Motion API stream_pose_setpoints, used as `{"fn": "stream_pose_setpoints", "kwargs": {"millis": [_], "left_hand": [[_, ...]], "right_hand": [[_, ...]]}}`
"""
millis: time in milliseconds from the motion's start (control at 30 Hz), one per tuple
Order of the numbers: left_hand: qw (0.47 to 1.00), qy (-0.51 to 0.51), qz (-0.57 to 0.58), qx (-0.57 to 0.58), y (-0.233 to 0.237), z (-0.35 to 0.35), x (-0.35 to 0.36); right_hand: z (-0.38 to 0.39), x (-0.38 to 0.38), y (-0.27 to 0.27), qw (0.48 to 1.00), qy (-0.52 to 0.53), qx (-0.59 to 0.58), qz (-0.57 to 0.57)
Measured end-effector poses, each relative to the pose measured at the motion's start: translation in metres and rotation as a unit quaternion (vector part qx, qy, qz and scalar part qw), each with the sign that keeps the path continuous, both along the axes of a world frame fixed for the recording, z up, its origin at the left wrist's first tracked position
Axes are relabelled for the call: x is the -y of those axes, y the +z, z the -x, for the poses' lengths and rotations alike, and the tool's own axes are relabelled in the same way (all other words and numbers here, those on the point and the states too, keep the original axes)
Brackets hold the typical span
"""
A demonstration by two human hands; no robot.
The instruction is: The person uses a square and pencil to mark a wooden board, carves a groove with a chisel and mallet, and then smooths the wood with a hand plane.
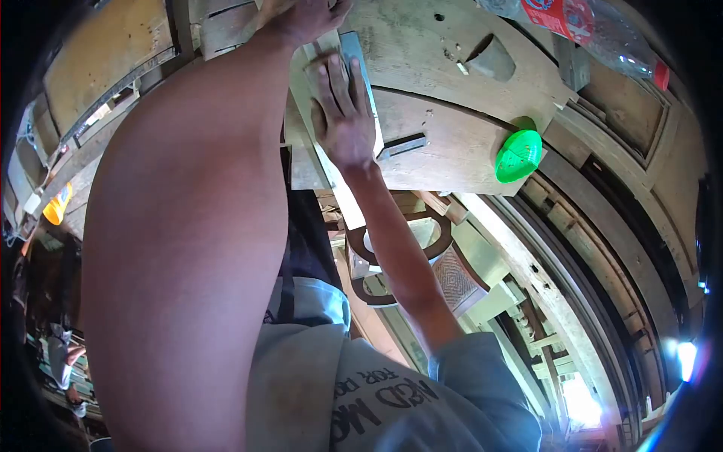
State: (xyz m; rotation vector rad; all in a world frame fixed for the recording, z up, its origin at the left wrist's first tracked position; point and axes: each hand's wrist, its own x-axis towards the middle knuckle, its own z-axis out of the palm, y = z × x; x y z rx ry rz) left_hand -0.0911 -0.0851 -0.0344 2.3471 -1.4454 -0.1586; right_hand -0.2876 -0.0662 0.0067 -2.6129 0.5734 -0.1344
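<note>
My right hand [346, 128] lies flat with its fingers stretched out on a long pale wooden board [315, 68]. At the top edge of the view, my left hand [301, 21] is bent over the far end of that board. Its fingers look curled and are partly cut off, so I cannot tell what they hold. A blue-grey strip [351, 47] runs along the board's right side, just past my right fingertips. Close to my right wrist, a dark narrow bar [404, 146] rests on the plywood worktop [452, 162].
A green plastic bowl [518, 157] with holes sits at the worktop's right edge. Farther back are a grey tapered piece [493, 62] and a clear plastic bottle [602, 34] with a red label. Below the worktop stands a dark-framed piece with a woven panel [456, 280].
</note>
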Motion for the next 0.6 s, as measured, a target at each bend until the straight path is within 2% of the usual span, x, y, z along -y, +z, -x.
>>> {"fn": "stream_pose_setpoints", "kwargs": {"millis": [33, 133, 167, 200, 267, 367, 467, 533, 600], "left_hand": [[0.998, -0.023, -0.049, -0.030, 0.003, -0.002, 0.001], [1.000, -0.008, 0.011, -0.024, -0.005, -0.001, -0.002], [0.999, -0.012, -0.019, -0.023, 0.001, 0.000, -0.001], [1.000, -0.007, -0.008, -0.027, -0.006, 0.000, -0.003], [1.000, 0.023, 0.013, 0.017, -0.010, 0.005, 0.000], [1.000, 0.019, 0.006, 0.013, -0.001, 0.005, 0.001], [1.000, 0.013, 0.006, 0.019, -0.005, 0.005, 0.001], [0.999, 0.008, 0.031, 0.013, -0.007, 0.004, 0.003], [0.999, 0.015, 0.032, -0.012, -0.002, 0.005, 0.002]], "right_hand": [[-0.001, -0.003, 0.001, 1.000, -0.014, -0.007, 0.004], [0.058, -0.031, 0.008, 0.997, -0.020, -0.024, -0.064], [0.091, -0.043, -0.004, 1.000, -0.004, -0.016, -0.023], [0.112, -0.049, -0.003, 0.999, -0.005, -0.026, -0.031], [0.099, -0.047, -0.001, 0.999, -0.015, -0.014, -0.042], [0.028, -0.016, -0.001, 0.997, -0.044, -0.019, -0.057], [-0.015, 0.006, 0.004, 0.999, -0.041, -0.025, -0.016], [0.020, -0.007, 0.008, 0.997, -0.029, -0.028, -0.059], [0.081, -0.027, 0.002, 0.996, -0.006, -0.074, -0.044]]}}
